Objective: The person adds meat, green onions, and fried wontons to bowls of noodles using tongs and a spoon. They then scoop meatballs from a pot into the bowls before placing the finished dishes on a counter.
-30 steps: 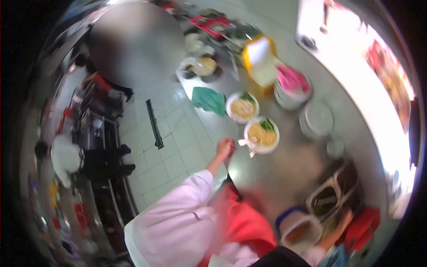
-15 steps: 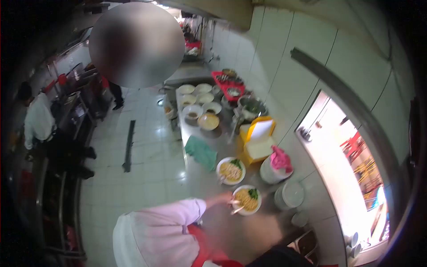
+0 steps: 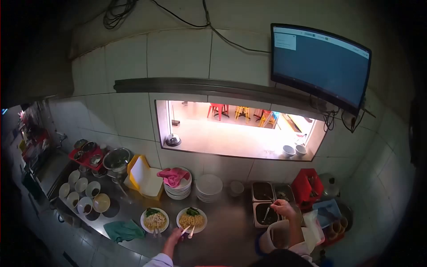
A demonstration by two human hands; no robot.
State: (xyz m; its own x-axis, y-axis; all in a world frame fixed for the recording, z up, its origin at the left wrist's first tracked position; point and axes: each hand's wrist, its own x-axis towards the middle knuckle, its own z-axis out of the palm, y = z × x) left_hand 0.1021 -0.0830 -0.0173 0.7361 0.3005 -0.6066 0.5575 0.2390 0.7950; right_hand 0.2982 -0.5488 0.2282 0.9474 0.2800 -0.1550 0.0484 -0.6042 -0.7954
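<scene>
Two white plates of noodles with green leaves lie on the steel counter, the left noodle plate (image 3: 155,220) and the right noodle plate (image 3: 191,220). My left hand (image 3: 173,239) is at the near rim of the right plate, its fingers closed on a pale utensil (image 3: 185,230). Beside it, a second pale utensil (image 3: 191,232) rests on the rim. Over the metal condiment pans (image 3: 263,191), my right hand (image 3: 283,208) pinches a thin spoon handle (image 3: 269,197). Another spoon (image 3: 266,214) stands in the near-left pan.
Stacked plates (image 3: 209,186), a pink cloth (image 3: 173,176) on another stack, and a yellow box (image 3: 147,178) line the wall. Several bowls (image 3: 84,205) and a green cloth (image 3: 123,230) are leftward. A white tub (image 3: 272,238) and red caddy (image 3: 308,189) stand rightward, below a screen (image 3: 320,66).
My view has swung right, from the aisle and another person to the wall, serving window and screen. My right hand now shows over the pans; my left remains by the same plate.
</scene>
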